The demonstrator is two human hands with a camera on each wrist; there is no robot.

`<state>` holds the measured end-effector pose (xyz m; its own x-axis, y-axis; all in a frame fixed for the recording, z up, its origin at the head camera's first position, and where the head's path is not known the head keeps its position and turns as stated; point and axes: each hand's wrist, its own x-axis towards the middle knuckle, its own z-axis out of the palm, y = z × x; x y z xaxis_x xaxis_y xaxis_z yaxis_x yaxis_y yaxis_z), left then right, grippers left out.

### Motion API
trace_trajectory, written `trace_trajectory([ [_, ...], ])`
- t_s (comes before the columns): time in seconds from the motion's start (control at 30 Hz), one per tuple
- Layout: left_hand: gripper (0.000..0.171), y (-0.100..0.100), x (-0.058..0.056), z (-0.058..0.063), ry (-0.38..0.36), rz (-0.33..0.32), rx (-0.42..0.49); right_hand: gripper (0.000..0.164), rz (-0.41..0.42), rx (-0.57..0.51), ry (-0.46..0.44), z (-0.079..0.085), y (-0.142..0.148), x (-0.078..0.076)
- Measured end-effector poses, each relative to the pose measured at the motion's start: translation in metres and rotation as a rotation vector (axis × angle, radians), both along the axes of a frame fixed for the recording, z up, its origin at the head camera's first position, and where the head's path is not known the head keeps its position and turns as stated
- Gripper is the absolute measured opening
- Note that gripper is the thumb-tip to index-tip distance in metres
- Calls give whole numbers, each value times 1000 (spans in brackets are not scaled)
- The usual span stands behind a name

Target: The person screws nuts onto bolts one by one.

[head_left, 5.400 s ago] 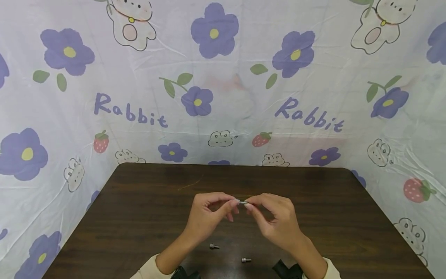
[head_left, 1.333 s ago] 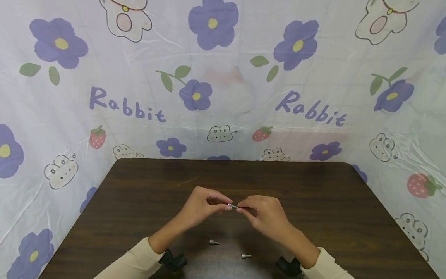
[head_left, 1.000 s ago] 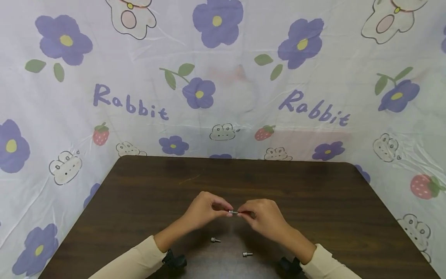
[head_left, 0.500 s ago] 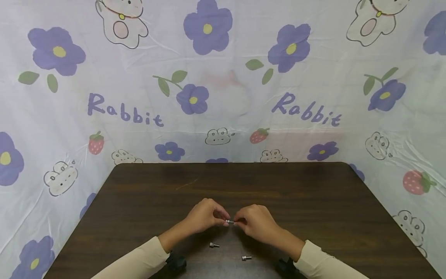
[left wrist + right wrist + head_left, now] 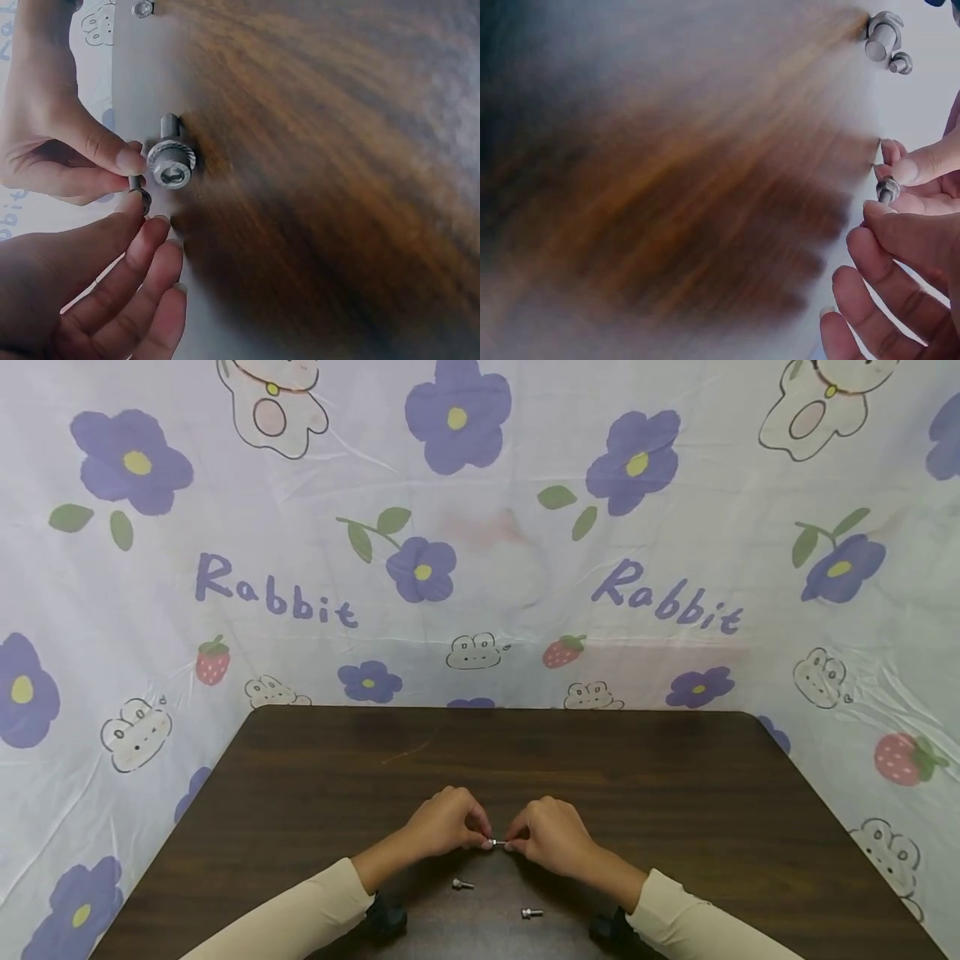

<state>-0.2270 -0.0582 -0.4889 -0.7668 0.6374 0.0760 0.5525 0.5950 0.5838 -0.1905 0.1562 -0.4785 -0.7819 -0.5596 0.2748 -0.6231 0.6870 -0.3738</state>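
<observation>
Both hands meet over the table around one small socket-head bolt [image 5: 497,842]. My left hand [image 5: 444,822] pinches it at the head end, and my right hand [image 5: 553,835] pinches the shank end between thumb and fingertip. A ring-like part shows by the bolt's head [image 5: 887,187] in the right wrist view, though fingertips partly cover it. Two similar bolts lie on the table nearer the body: one [image 5: 462,884] below the left hand, the other [image 5: 531,913] further right. Up close in the left wrist view, the nearer bolt [image 5: 172,161] has a hex socket and a serrated washer.
A dark wood-grain table [image 5: 337,793] with rounded far corners lies under the hands. Behind and beside it hangs a white cloth [image 5: 517,585] printed with flowers and rabbits. Black wrist devices [image 5: 386,917] sit below both cream sleeves [image 5: 300,906].
Both hands have come down and closer to the body, with the bolt still pinched between them. The two bolts on the table have stayed in place; the head view has shifted slightly.
</observation>
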Motion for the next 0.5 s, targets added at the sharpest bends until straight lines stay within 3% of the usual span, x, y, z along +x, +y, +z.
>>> trace_trajectory([
  [0.2,7,2,2,2,-46,7,1,6,-24,1,-23,0,-1,0],
  [0.5,9,3,1,-4,-59,2,13,5,-26,14,-79,0,1,1],
])
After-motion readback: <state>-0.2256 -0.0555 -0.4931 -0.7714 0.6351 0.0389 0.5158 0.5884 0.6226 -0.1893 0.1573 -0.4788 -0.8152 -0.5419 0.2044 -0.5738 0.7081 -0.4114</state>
